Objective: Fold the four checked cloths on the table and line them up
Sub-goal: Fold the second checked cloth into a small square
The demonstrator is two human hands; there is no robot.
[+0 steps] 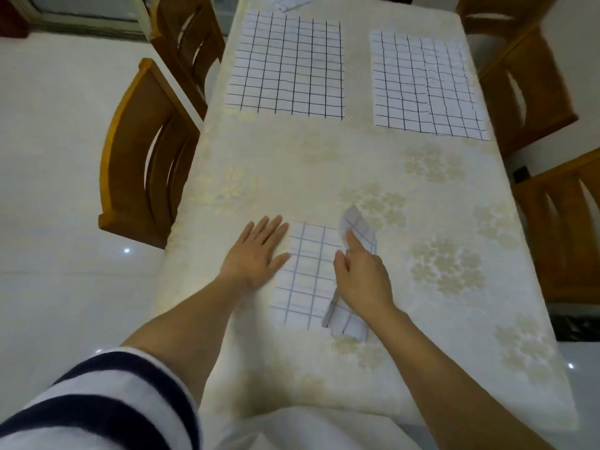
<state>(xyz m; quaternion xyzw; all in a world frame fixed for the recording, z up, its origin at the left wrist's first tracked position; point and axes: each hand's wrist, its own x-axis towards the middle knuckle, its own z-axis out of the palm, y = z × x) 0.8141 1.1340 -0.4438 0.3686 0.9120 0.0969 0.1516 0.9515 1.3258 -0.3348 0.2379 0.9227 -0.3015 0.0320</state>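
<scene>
Head view: I see my left hand [256, 251] flat, fingers straight, at the left edge of the near cloth [305, 280], by the near edge of the table [292, 180]. My right hand [363, 274] pinches its raised right side. Toward the far edge lie the left cloth [285, 66], right cloth [425, 86] and far cloth [289, 1].

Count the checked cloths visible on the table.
4 cloths: near cloth, half folded; left cloth and right cloth spread flat beyond; far cloth, cut off at the top edge.

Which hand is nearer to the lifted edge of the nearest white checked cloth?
Right. The right hand holds that cloth edge; the left hand rests flat at the opposite side.
</scene>
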